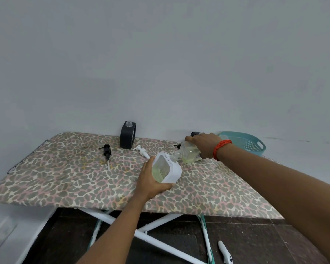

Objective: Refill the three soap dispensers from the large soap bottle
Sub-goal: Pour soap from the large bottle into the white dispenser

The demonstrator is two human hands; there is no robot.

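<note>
My left hand [151, 184] grips a white square soap dispenser [167, 168], tilted, with yellow-green soap showing through its clear window. My right hand [206, 144] holds the large clear soap bottle [189, 154] tipped over, its neck meeting the white dispenser's top opening. A black dispenser [127, 137] stands uncapped at the back of the board. Another black dispenser [194, 133] is mostly hidden behind my right hand. A black pump [106, 151] and a white pump [142, 151] lie loose on the board.
Everything rests on an ironing board with a leopard-print cover [65, 178] set against a grey wall. A teal basket [246, 142] sits at the board's far right. A white controller [224, 252] lies on the dark floor below.
</note>
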